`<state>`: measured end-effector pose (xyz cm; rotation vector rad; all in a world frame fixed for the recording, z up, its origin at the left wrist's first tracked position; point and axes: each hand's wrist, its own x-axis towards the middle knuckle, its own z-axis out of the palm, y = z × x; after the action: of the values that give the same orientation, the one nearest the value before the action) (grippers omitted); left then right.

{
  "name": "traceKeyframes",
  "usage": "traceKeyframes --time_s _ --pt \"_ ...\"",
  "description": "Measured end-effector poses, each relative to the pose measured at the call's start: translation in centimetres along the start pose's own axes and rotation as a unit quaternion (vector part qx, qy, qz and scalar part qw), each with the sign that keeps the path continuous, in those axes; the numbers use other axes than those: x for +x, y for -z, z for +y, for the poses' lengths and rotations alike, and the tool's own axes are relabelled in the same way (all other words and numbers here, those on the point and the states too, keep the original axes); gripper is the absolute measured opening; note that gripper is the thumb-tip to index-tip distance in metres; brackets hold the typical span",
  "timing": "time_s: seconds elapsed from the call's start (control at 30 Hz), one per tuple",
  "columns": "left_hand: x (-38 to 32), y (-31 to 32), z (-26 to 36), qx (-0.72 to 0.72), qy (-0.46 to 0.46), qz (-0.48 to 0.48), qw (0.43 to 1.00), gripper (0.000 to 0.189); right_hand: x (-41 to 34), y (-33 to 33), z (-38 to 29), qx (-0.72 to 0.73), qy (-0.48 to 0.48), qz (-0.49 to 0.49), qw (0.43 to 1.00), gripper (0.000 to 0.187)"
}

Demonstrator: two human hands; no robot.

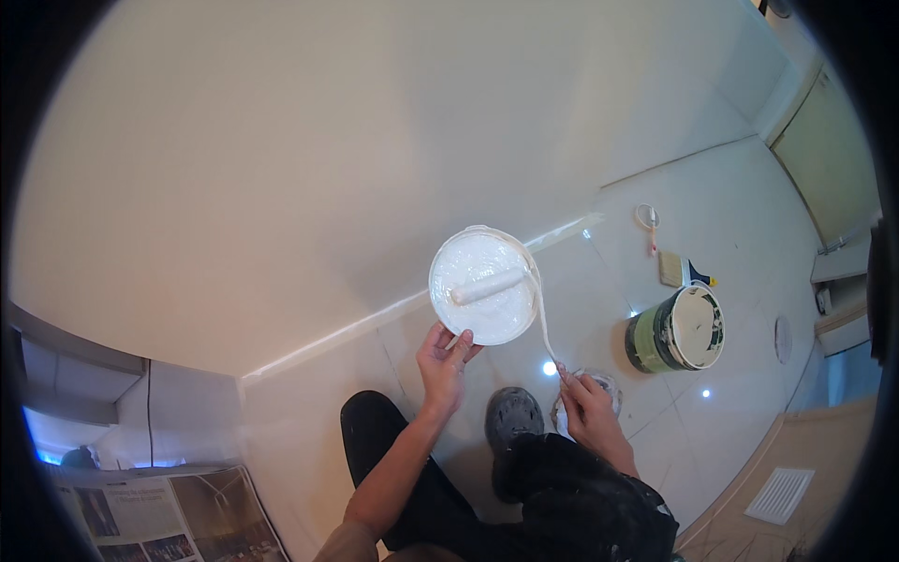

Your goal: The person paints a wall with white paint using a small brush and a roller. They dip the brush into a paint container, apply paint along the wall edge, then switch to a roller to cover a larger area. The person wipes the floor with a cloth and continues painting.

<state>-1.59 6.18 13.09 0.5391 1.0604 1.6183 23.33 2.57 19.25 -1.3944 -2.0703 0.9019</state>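
Observation:
My left hand point(447, 362) grips the near rim of a round white paint lid point(484, 249), thumb on top. Wet white paint coats the inside of it. A mini paint roller point(489, 286), covered in the same white paint, lies across the coated surface. Its thin frame point(546, 319) bends around the right side of the lid and runs down to my right hand point(590, 407), which holds the handle end. Most of the handle is hidden by my fingers. Behind that hand, a white crumpled thing point(612, 390) on the floor is partly covered.
A green and black paint bucket point(650, 342) stands on the tiled floor at right. Beside it lie a wide paintbrush point(676, 270) and a small brush-like tool point(652, 228). Masking tape point(330, 338) lines the wall's point(316, 175) base. Newspaper point(189, 513) lies at lower left.

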Motion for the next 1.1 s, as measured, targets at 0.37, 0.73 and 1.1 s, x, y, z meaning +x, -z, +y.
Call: traceKeyframes --time_s 0.37,0.73,1.1 --pt "0.3 1.0 -0.6 0.01 -0.005 0.006 1.0 0.032 2.7 0.3 -0.7 0.098 -0.07 -0.067 0.99 0.047" --pt "0.8 2.3 -2.1 -0.028 0.057 0.029 0.998 0.033 2.8 3.8 2.2 0.474 -0.213 -0.232 0.822 0.061" --pt "1.4 2.4 -2.1 -0.067 0.056 0.039 0.995 0.036 2.0 0.4 -0.8 0.209 -0.151 -0.078 0.963 0.045"
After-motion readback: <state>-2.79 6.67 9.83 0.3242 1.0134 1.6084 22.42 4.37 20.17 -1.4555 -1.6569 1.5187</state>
